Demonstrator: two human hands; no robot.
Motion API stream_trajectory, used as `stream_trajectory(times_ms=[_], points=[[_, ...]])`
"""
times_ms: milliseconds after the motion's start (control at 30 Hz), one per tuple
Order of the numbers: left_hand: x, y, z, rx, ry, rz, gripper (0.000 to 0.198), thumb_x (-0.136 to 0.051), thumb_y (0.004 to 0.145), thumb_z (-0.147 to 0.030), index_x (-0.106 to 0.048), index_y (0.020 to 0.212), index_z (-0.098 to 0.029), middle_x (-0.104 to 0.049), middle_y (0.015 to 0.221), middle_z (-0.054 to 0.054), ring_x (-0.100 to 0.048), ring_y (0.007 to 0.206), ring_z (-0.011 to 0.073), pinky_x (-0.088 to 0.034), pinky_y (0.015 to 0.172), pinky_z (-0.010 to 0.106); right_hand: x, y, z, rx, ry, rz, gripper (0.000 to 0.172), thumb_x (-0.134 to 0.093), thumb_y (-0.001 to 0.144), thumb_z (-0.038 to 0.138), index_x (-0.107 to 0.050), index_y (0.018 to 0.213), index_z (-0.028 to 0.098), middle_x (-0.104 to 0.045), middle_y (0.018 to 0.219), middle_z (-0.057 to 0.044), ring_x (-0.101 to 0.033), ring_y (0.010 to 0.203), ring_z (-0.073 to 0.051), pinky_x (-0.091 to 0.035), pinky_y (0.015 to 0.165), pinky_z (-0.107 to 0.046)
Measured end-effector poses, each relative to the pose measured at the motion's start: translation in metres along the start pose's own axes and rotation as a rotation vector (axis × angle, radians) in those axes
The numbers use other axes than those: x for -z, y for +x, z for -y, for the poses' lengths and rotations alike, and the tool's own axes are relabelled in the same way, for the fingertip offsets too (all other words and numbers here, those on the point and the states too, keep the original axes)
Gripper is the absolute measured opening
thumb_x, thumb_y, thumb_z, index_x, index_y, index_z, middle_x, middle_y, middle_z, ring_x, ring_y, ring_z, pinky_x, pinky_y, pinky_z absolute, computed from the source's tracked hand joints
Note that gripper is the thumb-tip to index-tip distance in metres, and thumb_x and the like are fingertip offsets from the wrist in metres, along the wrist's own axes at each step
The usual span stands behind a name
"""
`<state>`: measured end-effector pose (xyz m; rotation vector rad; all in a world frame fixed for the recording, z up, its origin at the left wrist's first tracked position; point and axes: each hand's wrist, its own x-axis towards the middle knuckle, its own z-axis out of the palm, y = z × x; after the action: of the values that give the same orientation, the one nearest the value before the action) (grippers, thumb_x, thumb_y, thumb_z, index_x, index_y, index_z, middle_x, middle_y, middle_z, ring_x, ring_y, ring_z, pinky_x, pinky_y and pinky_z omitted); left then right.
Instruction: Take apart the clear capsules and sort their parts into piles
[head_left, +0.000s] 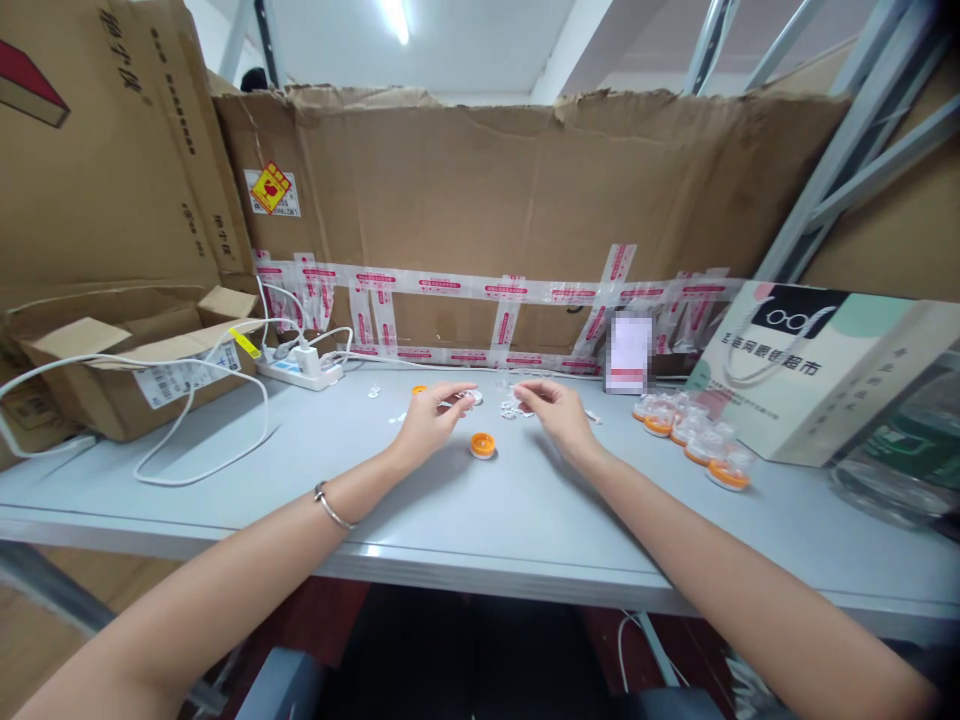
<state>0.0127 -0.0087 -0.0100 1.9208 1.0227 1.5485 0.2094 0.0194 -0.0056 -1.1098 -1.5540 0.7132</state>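
My left hand point(430, 424) pinches a small white plastic piece point(473, 397) between thumb and fingertips, above the table. My right hand point(559, 412) is closed in a pinch beside a loose pile of small white plastic parts point(513, 409); whatever its fingertips hold is too small to make out. On the table in front of my hands lies a round orange cap with a white base point(483, 446). Another orange piece point(419, 391) is partly hidden behind my left hand.
At the right, several orange-and-white pieces with clear tops point(705, 445) stand in rows near a paper bag point(795, 400) and a large clear bottle point(904, 450). Leftward are a power strip point(304, 368), white cables and an open carton point(135, 350). Taped cardboard point(480, 200) closes the back.
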Motion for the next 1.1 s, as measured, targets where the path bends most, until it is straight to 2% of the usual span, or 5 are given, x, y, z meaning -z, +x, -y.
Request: stream_trajectory(times_ms=[267, 533, 767, 867, 1100], points=[[0.002, 0.001, 0.009, 0.078, -0.022, 0.012, 0.023, -0.055, 0.078, -0.026, -0.050, 0.098, -0.016, -0.060, 0.074, 0.000, -0.060, 0.068, 0.0109, -0.049, 0.062, 0.023, 0.021, 0.028, -0.042, -0.031, -0.272, -0.022, 0.010, -0.065, 0.058, 0.027, -0.067, 0.061, 0.018, -0.066, 0.061, -0.002, -0.058, 0.064, -0.018, -0.043, 0.069, -0.032], [0.001, 0.002, 0.005, 0.011, 0.074, 0.091, 0.012, -0.057, 0.076, -0.024, -0.061, 0.087, -0.019, -0.066, 0.086, 0.004, -0.060, 0.079, 0.0137, -0.046, 0.065, 0.024, 0.012, 0.020, -0.026, -0.002, -0.284, -0.030, 0.023, -0.061, 0.064, 0.039, -0.066, 0.067, 0.016, -0.065, 0.064, -0.003, -0.056, 0.063, -0.017, -0.043, 0.066, -0.031], [0.000, -0.002, -0.003, -0.073, 0.099, 0.169, 0.019, -0.060, 0.076, -0.021, -0.058, 0.094, -0.017, -0.066, 0.084, 0.004, -0.060, 0.079, 0.0143, -0.046, 0.074, 0.028, -0.014, -0.017, 0.015, -0.040, 0.173, 0.434, 0.032, -0.060, 0.072, 0.042, -0.067, 0.088, 0.016, -0.068, 0.081, -0.004, -0.061, 0.074, -0.013, -0.047, 0.075, -0.028], [0.001, -0.003, -0.005, -0.184, 0.180, 0.154, 0.009, -0.057, 0.079, -0.023, -0.060, 0.085, -0.017, -0.064, 0.079, 0.002, -0.059, 0.076, 0.0133, -0.046, 0.073, 0.027, -0.019, -0.024, 0.021, -0.121, 0.292, 0.473, 0.031, -0.065, 0.068, 0.038, -0.068, 0.091, 0.017, -0.068, 0.084, -0.004, -0.062, 0.077, -0.013, -0.047, 0.079, -0.029], [0.004, -0.006, -0.009, -0.603, 0.700, 0.026, 0.016, -0.054, 0.083, -0.027, -0.064, 0.094, -0.021, -0.063, 0.086, 0.004, -0.053, 0.080, 0.0161, -0.041, 0.072, 0.030, -0.019, -0.028, 0.027, -0.160, 0.382, 0.317, 0.027, -0.068, 0.065, 0.038, -0.068, 0.080, 0.015, -0.068, 0.073, -0.003, -0.063, 0.072, -0.014, -0.049, 0.078, -0.031]])
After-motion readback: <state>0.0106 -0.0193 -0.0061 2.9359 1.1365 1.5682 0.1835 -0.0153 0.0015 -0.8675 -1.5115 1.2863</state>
